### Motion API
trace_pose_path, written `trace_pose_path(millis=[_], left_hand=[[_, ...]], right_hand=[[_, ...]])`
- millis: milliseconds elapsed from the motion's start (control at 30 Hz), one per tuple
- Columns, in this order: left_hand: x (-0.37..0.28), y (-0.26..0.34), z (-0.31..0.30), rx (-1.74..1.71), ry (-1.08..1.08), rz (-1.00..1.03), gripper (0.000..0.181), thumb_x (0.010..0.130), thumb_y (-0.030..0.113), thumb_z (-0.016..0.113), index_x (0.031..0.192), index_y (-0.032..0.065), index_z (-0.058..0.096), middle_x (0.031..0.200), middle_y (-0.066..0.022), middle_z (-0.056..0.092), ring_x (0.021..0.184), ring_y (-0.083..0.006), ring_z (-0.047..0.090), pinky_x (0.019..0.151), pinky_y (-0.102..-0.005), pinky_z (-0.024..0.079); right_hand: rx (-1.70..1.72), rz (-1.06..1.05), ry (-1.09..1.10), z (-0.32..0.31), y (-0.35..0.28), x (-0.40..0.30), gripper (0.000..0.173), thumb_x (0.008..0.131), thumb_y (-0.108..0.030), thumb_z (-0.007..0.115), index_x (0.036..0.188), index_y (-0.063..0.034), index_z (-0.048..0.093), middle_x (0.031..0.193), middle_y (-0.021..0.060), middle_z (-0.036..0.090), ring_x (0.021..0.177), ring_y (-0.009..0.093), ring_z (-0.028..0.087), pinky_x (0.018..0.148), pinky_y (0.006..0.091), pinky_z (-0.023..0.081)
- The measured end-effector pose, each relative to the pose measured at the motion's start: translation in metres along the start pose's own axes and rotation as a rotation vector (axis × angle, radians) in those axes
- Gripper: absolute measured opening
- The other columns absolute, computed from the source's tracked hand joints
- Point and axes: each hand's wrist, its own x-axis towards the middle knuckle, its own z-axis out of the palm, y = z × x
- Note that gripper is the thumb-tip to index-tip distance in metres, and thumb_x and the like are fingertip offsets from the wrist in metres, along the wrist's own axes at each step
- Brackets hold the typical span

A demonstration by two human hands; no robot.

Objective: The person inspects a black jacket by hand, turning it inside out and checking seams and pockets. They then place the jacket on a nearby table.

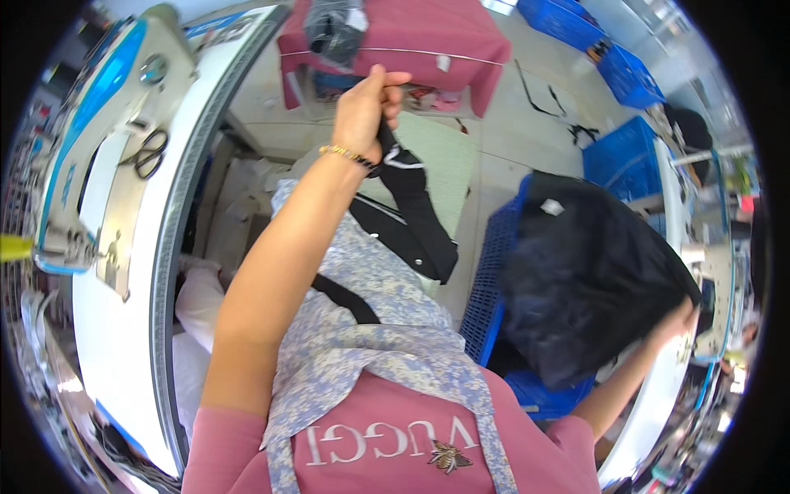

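Note:
My left hand [369, 106] is raised in front of me, its fingers closed on a black fabric strip [410, 191] with a white edge. The strip hangs down and folds back over my lap, with small white dots near the fold. To the right, my right hand [674, 324] grips the lower corner of a large black fabric piece [574, 278]. That piece spreads over a blue plastic crate [484, 290] and bears a small white patch. A floral apron [382, 309] covers my lap, and another black strip [345, 299] lies across it.
A sewing machine [111, 117] stands on the white table [117, 346] at left, with black scissors [151, 154] beside it. Ahead is a table with a pink cloth [426, 31], carrying a dark plastic-wrapped bundle [336, 31]. More blue crates [623, 154] line the right.

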Motion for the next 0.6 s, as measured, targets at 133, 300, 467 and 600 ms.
trace_pose_path(millis=[133,300,467,600], left_hand=[[-0.005,0.015,-0.003,-0.106,0.018,0.013,0.034,0.097,0.031,0.043,0.1,0.0011,0.06,0.069,0.0028,0.05,0.057,-0.0064,0.042,0.049,-0.0207,0.033],[-0.016,0.006,-0.002,-0.077,0.013,0.085,0.035,0.096,0.032,0.044,0.098,0.0022,0.062,0.069,0.0036,0.051,0.06,-0.0062,0.044,0.054,-0.0198,0.037],[-0.042,0.014,-0.005,-0.037,0.064,0.182,0.037,0.095,0.035,0.046,0.096,0.0024,0.062,0.07,0.003,0.05,0.064,-0.0071,0.045,0.059,-0.0212,0.039],[-0.079,0.037,-0.015,-0.043,0.08,0.171,0.037,0.094,0.037,0.048,0.097,0.0028,0.062,0.077,0.002,0.054,0.072,-0.0086,0.05,0.068,-0.0224,0.043]], right_hand=[[-0.258,0.047,-0.204,0.016,-0.033,-0.01,0.033,0.086,-0.022,0.053,0.108,0.0004,0.062,0.1,0.0182,0.065,0.087,0.032,0.061,0.081,0.0387,0.047],[-0.064,-0.366,-0.734,0.067,-0.181,-0.079,0.037,0.075,-0.023,0.068,0.107,-0.0061,0.062,0.105,0.0137,0.061,0.1,0.03,0.056,0.087,0.0401,0.042],[0.913,-0.28,-0.907,0.09,-0.39,-0.124,0.041,0.076,-0.018,0.066,0.113,-0.005,0.055,0.112,0.0103,0.057,0.109,0.023,0.05,0.094,0.0345,0.038],[1.16,-0.201,-0.985,0.122,-0.446,-0.136,0.025,0.084,-0.017,0.063,0.102,-0.002,0.056,0.089,0.0062,0.061,0.088,0.013,0.055,0.078,0.0285,0.043]])
